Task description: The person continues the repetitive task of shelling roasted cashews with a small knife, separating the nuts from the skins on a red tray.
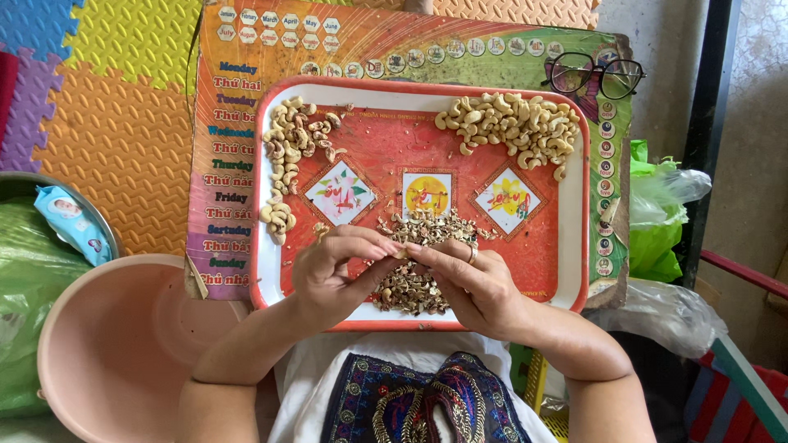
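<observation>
A red and white tray lies before me on a colourful board. My left hand and my right hand meet over its near middle, fingertips pinched together on a small cashew nut that is mostly hidden. Under the hands lies a heap of brown cashew skins. A pile of unpeeled cashews runs down the tray's far left side. Pale peeled cashews are heaped in the far right corner. My right hand wears a ring.
A pink plastic basin stands at my left, with a grey bowl and a blue packet beyond it. Black glasses rest on the board's far right corner. Green plastic bags sit to the right. Foam mats cover the floor.
</observation>
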